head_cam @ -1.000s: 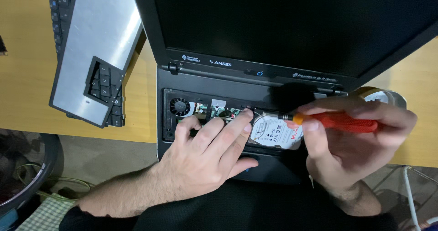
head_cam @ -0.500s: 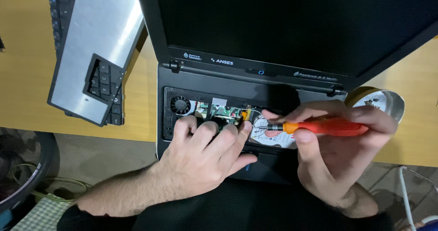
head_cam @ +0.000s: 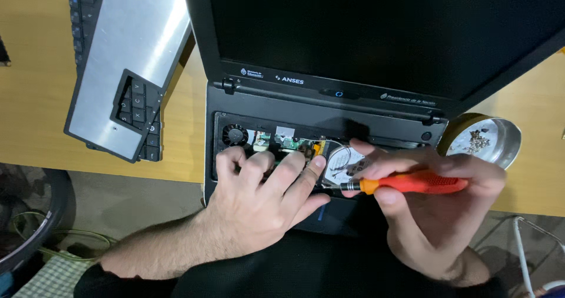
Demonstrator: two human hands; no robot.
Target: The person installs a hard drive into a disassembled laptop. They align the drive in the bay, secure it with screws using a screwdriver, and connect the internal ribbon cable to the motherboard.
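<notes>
A black laptop (head_cam: 376, 101) lies open on the wooden desk with its keyboard taken off, so the fan (head_cam: 235, 135), the green circuit board (head_cam: 288, 140) and a silver hard drive (head_cam: 341, 160) show. My left hand (head_cam: 265, 198) rests flat on the exposed internals, fingertips on the board next to the drive. My right hand (head_cam: 435, 210) holds an orange-handled screwdriver (head_cam: 412, 183) level, its metal tip pointing left at the drive's lower edge, close to my left fingertips.
The removed keyboard (head_cam: 120, 68) lies upside down, metal back up, at the left on the desk (head_cam: 35, 110). A round metal tin (head_cam: 488, 136) with several small screws stands to the right of the laptop. Cables and a dark round object lie on the floor below.
My right hand and the screwdriver have dropped lower and shifted left, so the tip now lies at the drive's lower edge. My left hand has barely moved.
</notes>
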